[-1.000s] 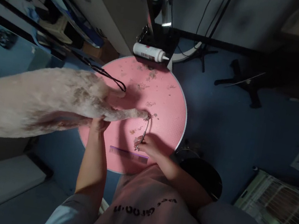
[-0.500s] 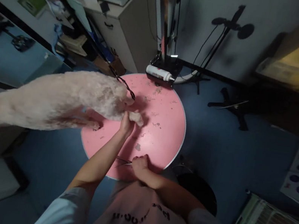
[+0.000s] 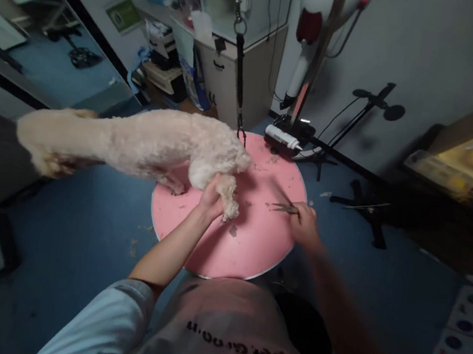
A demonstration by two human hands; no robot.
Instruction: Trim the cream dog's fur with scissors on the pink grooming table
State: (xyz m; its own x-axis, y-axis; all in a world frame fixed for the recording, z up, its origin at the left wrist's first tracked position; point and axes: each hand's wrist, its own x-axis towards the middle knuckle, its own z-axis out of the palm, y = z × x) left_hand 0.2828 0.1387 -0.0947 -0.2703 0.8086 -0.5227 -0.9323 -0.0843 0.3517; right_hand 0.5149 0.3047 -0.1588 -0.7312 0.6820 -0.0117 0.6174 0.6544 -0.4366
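The curly, cream-coloured hind leg (image 3: 228, 195) of a close-clipped, pale-coated dog (image 3: 147, 137) extends over the round, pink-topped table (image 3: 245, 260), its paw toward the wearer; whether the paw touches the surface cannot be told. The bare left hand (image 3: 211, 199) is closed around this leg. To the right, well apart from the paw, the bare right hand (image 3: 306, 226) grips slender, metallic grey scissors (image 3: 284, 208), points toward the leg; blur hides how far the blades are spread. The step in hand appears to be positioning the leg for trimming; the next move calls for a steady leg and blades brought carefully to the coat, clear of skin and fingers. Small greyish hair clippings (image 3: 233, 231) lie on the tabletop. Beyond the dog hang a black, looped tether (image 3: 241, 78) and, by the far rim, a white, nozzle-tipped plastic bottle (image 3: 282, 137).
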